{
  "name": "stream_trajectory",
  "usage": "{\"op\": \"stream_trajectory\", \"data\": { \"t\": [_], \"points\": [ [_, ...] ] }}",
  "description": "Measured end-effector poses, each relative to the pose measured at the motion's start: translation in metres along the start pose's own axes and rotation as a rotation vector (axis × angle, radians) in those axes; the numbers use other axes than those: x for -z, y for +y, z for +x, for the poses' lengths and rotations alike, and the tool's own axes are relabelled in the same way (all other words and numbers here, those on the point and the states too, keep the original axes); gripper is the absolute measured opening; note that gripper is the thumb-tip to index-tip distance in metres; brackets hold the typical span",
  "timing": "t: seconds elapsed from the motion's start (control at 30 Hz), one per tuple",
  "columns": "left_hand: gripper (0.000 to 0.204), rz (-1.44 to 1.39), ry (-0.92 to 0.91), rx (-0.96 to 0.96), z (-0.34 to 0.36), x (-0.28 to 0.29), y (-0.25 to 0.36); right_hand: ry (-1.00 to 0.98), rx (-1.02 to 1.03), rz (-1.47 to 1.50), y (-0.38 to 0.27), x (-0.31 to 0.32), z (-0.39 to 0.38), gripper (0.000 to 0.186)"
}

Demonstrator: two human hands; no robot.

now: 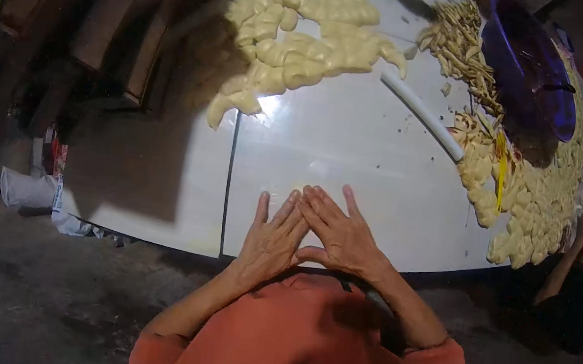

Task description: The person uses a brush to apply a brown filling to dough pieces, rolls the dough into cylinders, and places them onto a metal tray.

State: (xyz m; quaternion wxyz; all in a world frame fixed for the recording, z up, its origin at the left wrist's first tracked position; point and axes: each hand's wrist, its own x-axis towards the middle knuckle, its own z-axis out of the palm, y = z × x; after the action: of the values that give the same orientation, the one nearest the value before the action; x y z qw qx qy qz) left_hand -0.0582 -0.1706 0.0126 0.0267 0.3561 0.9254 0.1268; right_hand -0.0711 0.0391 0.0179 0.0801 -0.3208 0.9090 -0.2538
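To your far left stand dark wooden boxes (106,24), with a white sack (26,190) below them beside the table (358,154). Next, on the far left of the tabletop, lies the left heap of pale-yellow, dough-like pieces (299,68), rounded and overlapping. They look soft, moist and light one by one, likely to stretch or dent under a pinch; slide flat fingers beneath a free end, such as the near tip that hangs toward you, and support its length. At the near edge, your left hand (272,240) and right hand (340,229) lie palm down, fingers extended and fingertips meeting; neither grips anything you can see, though you cannot tell whether something is under them. Farther right, a slim white rod (422,115) looks stiff and smooth, best held around its middle. Beyond it are tan finger-shaped pieces (467,53) and a purple-blue basin (495,35), then the right heap of pale pieces (549,186), flatter, with a yellow strip (500,171) across it. Another person's arm (563,266) shows at the far right.
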Motion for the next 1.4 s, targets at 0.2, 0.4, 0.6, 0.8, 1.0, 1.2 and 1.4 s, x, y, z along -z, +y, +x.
{"op": "stream_trajectory", "data": {
  "t": [0.2,0.4,0.6,0.8,1.0,1.2,1.4],
  "points": [
    [0.087,-0.043,-0.104,0.105,-0.007,0.012,0.003,-0.044,-0.029,-0.227,0.024,0.01,-0.022,0.088],
    [0.075,-0.062,-0.066,0.107,0.005,0.026,-0.007,0.011,-0.045,-0.241,0.009,0.018,-0.026,0.084],
    [0.072,-0.012,0.008,0.108,0.009,0.03,-0.003,0.018,-0.033,-0.112,0.027,0.035,-0.029,0.069],
    [0.071,-0.011,0.021,0.131,0.005,0.003,0.033,0.622,-0.351,-0.431,0.146,0.092,0.007,0.048],
    [0.072,-0.083,-0.015,0.111,0.002,0.011,0.028,0.496,-0.437,-0.388,0.183,0.106,0.013,0.041],
    [0.08,-0.094,0.376,0.274,-0.008,0.005,0.014,0.283,-0.065,-0.066,0.053,0.081,-0.006,0.04],
    [0.07,-0.028,0.174,0.505,0.015,-0.002,0.002,0.106,-0.292,-0.255,0.023,0.023,-0.001,0.062]
  ]
}}
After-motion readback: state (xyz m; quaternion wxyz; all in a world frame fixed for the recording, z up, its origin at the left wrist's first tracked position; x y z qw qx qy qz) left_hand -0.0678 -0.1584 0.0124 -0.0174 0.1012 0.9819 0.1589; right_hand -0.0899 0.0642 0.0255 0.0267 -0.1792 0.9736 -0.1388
